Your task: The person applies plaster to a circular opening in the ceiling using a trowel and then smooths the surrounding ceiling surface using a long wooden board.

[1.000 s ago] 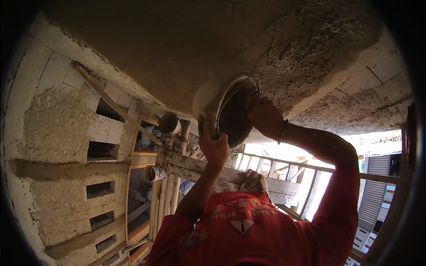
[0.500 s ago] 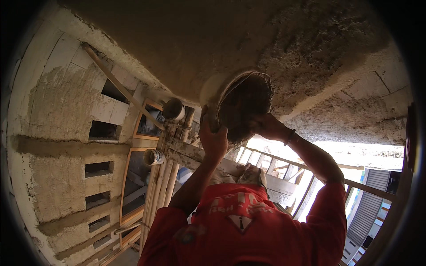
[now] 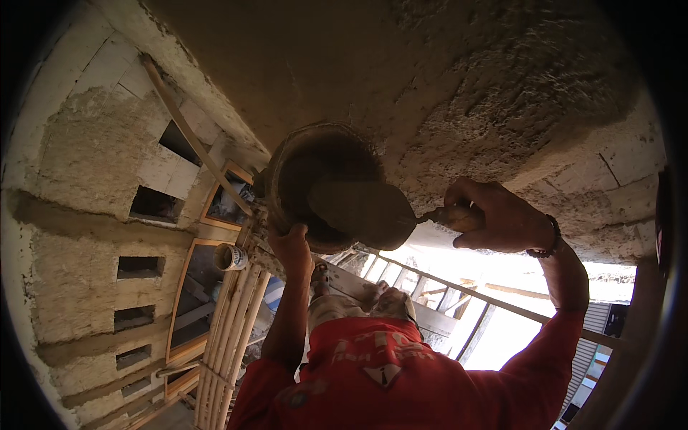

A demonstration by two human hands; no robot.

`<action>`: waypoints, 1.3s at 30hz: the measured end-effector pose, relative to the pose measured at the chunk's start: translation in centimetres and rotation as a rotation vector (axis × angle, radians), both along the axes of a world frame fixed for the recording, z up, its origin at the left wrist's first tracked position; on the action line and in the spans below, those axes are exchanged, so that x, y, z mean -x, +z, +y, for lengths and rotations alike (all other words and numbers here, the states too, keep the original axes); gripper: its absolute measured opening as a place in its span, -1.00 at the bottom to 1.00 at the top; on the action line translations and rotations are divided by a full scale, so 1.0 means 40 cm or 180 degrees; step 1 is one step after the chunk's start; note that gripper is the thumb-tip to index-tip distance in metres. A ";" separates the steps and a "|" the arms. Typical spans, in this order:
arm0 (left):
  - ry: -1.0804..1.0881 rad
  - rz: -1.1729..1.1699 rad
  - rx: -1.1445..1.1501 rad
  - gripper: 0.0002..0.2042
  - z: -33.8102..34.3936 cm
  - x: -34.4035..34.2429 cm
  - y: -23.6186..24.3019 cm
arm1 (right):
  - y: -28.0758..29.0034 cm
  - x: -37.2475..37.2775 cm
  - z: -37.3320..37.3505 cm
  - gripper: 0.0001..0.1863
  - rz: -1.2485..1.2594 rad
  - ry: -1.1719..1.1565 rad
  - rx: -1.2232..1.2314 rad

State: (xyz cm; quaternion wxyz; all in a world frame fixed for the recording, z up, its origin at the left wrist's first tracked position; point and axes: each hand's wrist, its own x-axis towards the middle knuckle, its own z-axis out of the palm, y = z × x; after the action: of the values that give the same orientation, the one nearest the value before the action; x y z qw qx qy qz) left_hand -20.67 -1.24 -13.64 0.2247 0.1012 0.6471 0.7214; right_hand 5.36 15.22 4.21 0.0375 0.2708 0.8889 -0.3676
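My left hand [image 3: 290, 251] grips the side of a round, mortar-smeared bucket [image 3: 286, 183], tilted toward me with a dark interior. My right hand [image 3: 502, 218] is closed round the handle of a trowel [image 3: 369, 208]; its broad, dark blade lies across the right part of the bucket's mouth. Above both hands spreads a grey-brown plastered surface [image 3: 287, 57], smooth toward the left and rough toward the right. Below them show my red shirt and, between my arms, my legs.
At left stands a pale block wall [image 3: 86, 150] with dark openings, wooden window frames [image 3: 175, 315] and a slanting batten [image 3: 172, 107]. A small white bucket [image 3: 231, 256] is by bundled bamboo poles [image 3: 233, 330]. Planks [image 3: 344, 279] lie below me; a wooden railing [image 3: 423, 279] borders a bright opening.
The bucket has shifted left with my left hand. My right hand has moved right, out of the bucket, bringing the trowel blade into sight over its mouth.
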 end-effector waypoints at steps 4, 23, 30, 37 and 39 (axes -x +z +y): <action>-0.0018 -0.0019 0.0022 -0.37 -0.037 0.011 -0.028 | 0.002 -0.031 0.037 -0.58 0.0320 0.0330 0.0257; -0.0502 -0.0297 0.0001 -0.36 -0.057 -0.040 -0.143 | -0.278 -0.017 -0.062 -0.74 0.0004 -0.1645 0.2672; -0.0470 -0.0029 -0.0427 -0.31 -0.034 -0.048 -0.105 | -0.463 0.209 -0.171 -0.71 0.1276 -0.1847 0.4171; -0.0565 0.0811 0.0098 -0.31 -0.021 -0.009 -0.089 | -0.472 0.399 -0.181 -0.59 0.1720 -0.1454 0.1861; -0.0693 0.0886 0.0045 -0.33 -0.019 0.036 -0.080 | -0.458 0.404 -0.183 -0.52 0.1117 -0.0571 0.0335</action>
State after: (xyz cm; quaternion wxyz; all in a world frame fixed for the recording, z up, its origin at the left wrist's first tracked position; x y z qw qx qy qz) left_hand -22.12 -2.02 -16.83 0.2105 0.2681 0.6623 0.6672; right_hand -10.79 7.91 -14.12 -0.1367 0.2784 0.8337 -0.4569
